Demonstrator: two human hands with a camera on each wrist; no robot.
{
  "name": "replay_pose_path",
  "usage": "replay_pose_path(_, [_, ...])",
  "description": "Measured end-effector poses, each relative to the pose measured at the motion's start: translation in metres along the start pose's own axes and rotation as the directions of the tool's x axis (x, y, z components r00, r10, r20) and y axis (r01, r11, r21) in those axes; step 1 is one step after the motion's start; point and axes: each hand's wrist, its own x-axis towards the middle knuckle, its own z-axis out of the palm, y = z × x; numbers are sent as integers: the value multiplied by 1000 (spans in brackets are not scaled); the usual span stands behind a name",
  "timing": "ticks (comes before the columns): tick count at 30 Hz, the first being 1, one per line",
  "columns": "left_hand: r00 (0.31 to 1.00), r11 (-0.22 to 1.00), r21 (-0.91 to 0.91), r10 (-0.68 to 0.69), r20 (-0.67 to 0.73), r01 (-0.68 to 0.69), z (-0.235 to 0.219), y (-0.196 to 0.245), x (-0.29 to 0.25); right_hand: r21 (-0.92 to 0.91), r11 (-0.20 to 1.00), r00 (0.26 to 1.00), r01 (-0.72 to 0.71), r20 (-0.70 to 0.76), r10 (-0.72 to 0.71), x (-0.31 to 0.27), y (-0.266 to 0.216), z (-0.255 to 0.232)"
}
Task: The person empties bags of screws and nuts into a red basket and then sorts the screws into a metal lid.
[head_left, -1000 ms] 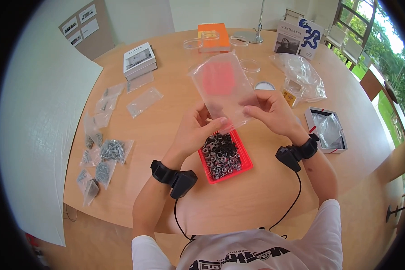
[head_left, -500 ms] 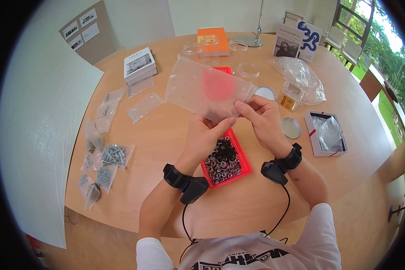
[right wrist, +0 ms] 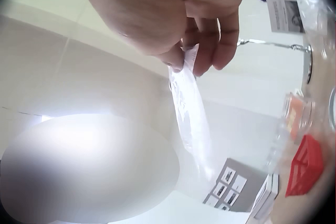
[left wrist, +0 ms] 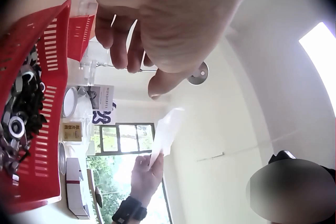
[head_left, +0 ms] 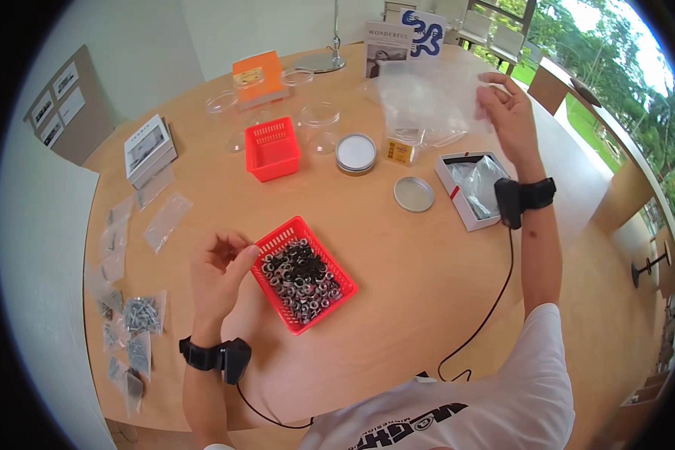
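My right hand (head_left: 511, 116), raised at the right, pinches a clear plastic bag (head_left: 431, 90) by its edge. The bag looks flat and hangs from thumb and fingers in the right wrist view, where its pale film (right wrist: 191, 111) catches the light. Just left of a red slotted basket (head_left: 330, 253), my left hand (head_left: 219, 277) hovers with loosely bent fingers. Nothing lies between its fingers (left wrist: 119, 50) in the left wrist view. Metal nuts and black small parts (head_left: 301, 281) fill much of that basket.
A second red basket (head_left: 277, 165) stands farther back, near clear round containers (head_left: 320, 116). A round tin (head_left: 355, 152), a loose lid (head_left: 413, 194) and a white box (head_left: 457, 206) lie to the right. Bags of screws (head_left: 142, 313) line the left edge; books stand behind.
Both hands held the bag over the basket earlier. The left hand has let go and moved left; the right has carried the bag up and right. The head view has turned right.
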Motion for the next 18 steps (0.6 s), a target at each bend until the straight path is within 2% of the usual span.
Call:
replay_pose_path(1, [1000, 1000, 21, -4, 7, 4, -5, 0, -3, -70, 998, 1000, -6, -27, 4, 6, 16, -34])
replay_pose_path(4, [1000, 996, 90, -19, 24, 17, -15, -1, -10, -403, 884, 962, -237, 29, 271, 3, 51, -118])
replay_pose_path(6, [998, 990, 135, -37, 43, 31, -18, -1, -14, -541, 771, 882, -336, 107, 459, -12, 87, -149])
replay_pose_path(7, [997, 985, 168, -44, 60, 34, -18, 0, -16, -680, 638, 814, -360, 104, 571, -19, 109, -159])
replay_pose_path(9, [994, 971, 238, -59, 91, 36, -17, 5, -18, -903, 425, 953, -57, 77, 291, -50, 127, -150])
replay_pose_path(12, [994, 941, 337, -56, 95, 20, -27, 5, -23, -878, 452, 968, 161, 230, 102, -63, 86, -101])
replay_pose_path(15, [996, 924, 381, -72, 54, 46, -37, 3, -28, -786, 562, 849, 257, 462, 257, -69, 93, -80])
replay_pose_path(16, [996, 922, 385, -67, 53, 42, -40, 3, -29, -768, 556, 786, 318, 542, 298, -73, 103, -82])
replay_pose_path(18, [998, 918, 394, -57, 35, 39, -47, 3, -36, -773, 556, 741, 306, 560, 371, -78, 138, -94])
